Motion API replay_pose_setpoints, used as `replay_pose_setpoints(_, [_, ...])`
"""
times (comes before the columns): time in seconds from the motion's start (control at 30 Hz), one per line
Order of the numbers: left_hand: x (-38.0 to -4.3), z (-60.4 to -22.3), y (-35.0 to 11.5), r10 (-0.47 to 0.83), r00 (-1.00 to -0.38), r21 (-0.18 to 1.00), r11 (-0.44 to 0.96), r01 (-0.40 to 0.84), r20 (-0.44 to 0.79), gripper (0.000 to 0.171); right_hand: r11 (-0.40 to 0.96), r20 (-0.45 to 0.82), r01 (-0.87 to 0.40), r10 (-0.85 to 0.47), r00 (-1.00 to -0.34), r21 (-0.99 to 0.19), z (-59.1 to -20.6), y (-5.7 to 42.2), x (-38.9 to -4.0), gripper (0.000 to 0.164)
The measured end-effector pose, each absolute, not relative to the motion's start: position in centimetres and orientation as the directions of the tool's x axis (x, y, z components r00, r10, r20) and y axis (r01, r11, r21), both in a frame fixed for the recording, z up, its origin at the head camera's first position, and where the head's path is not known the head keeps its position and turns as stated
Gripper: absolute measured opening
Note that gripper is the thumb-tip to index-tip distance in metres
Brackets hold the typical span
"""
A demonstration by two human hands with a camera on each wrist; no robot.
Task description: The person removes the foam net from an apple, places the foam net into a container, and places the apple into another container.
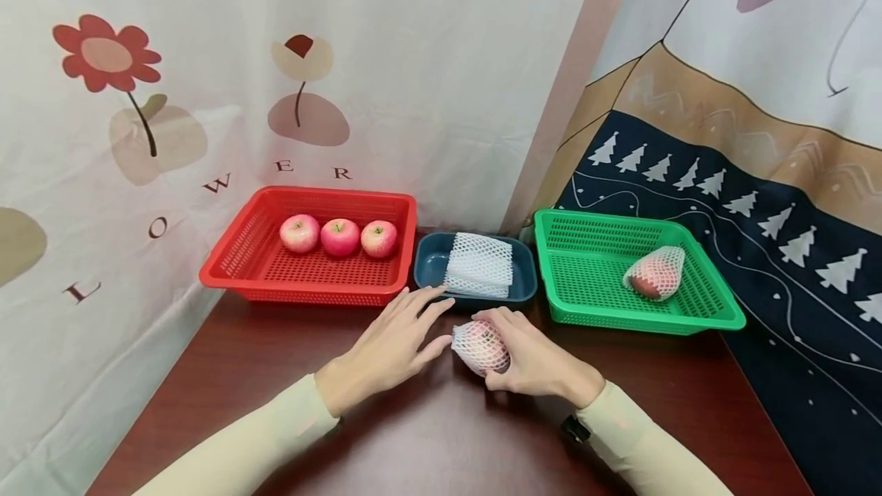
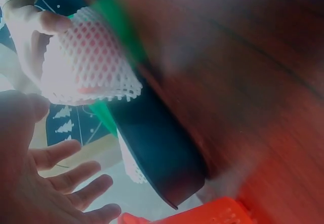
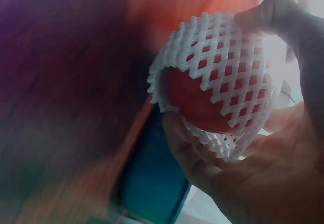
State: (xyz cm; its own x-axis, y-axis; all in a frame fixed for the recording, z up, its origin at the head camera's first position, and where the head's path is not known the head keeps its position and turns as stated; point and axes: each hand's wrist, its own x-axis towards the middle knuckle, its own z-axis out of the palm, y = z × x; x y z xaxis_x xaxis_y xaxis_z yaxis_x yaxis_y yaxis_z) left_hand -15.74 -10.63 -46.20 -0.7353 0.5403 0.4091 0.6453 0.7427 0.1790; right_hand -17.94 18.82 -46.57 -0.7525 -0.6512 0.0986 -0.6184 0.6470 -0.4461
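Note:
An apple in a white foam net (image 1: 480, 347) is held above the table by my right hand (image 1: 530, 354), whose fingers and thumb curl round its right side. The right wrist view shows the netted apple (image 3: 217, 77) with red skin bare at the net's opening. My left hand (image 1: 389, 339) is just left of it, fingers spread and straight, holding nothing. In the left wrist view a gap shows between the left fingers (image 2: 76, 178) and the net. Behind both hands, flat white foam nets (image 1: 478, 262) lie in a dark blue tray (image 1: 430, 255).
At the left, a red basket (image 1: 310, 293) contains three bare apples (image 1: 341, 237). A green basket (image 1: 641, 320) on the right has one netted apple (image 1: 658, 274) in it. All stand along the back of the brown table (image 1: 441, 435), before a printed curtain (image 1: 441, 83).

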Motion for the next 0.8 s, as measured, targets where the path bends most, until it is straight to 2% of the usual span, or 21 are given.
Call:
replay_pose_setpoints(0.3, [-14.7,-46.3,-11.8,0.522,-0.743,0.191,0.749,0.634,0.420,0.058,0.603,0.124,-0.672,-0.697,-0.706,-0.430,-47.4,17.8,-17.7,0.086])
replay_pose_setpoints(0.53, [-14.2,-46.6,-12.0,0.525,-0.730,0.195,0.737,0.647,0.437,0.057,0.606,0.116,-0.677,-0.703,-0.701,-0.417,-47.6,18.4,-17.5,0.088])
replay_pose_setpoints(0.67, [-13.9,-46.5,-12.0,0.517,-0.739,0.213,0.738,0.641,0.433,0.057,0.603,0.117,-0.684,-0.709,-0.695,-0.410,-47.3,18.6,-17.4,0.095])
replay_pose_setpoints(0.8, [-13.9,-46.5,-12.0,0.510,-0.750,0.231,0.739,0.632,0.421,0.057,0.620,0.110,-0.660,-0.688,-0.717,-0.424,-46.9,18.8,-17.2,0.102])
